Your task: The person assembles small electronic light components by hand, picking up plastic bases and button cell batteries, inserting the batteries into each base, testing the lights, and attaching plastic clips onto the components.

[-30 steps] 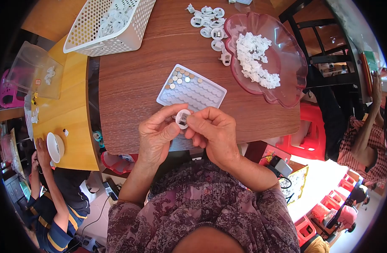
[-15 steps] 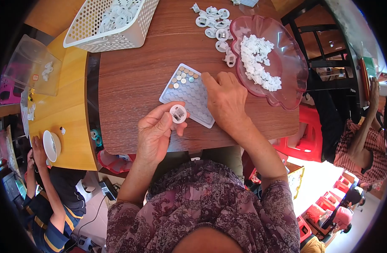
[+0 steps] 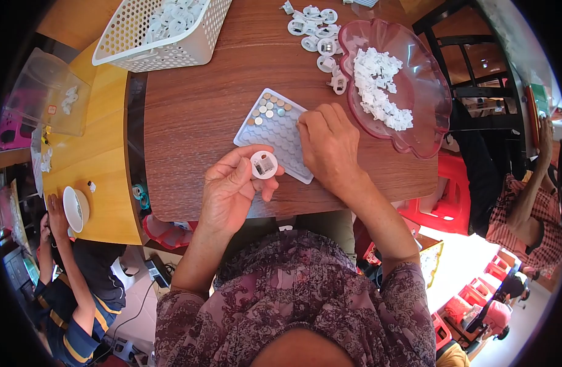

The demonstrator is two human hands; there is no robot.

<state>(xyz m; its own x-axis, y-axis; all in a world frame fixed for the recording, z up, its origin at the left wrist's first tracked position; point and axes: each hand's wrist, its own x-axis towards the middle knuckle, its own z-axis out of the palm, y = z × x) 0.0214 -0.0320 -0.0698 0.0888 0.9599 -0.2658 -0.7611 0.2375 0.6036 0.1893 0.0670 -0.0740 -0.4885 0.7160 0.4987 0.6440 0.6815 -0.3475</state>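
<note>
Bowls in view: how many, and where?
2: the pink scalloped bowl on the brown table, beyond the right hand, and the white bowl on the yellow table. Others may be hidden.

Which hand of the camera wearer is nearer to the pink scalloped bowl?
The right hand. It is over the right side of the pale tray, close to the left rim of the bowl. The left hand is farther left, holding a round white piece.

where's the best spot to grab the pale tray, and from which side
Probably the left rim of the pale tray, coming from the left: that edge shows uncovered, while the right hand hides most of the right edge. Keep it level, since small discs sit in its pattern of wells.
</note>
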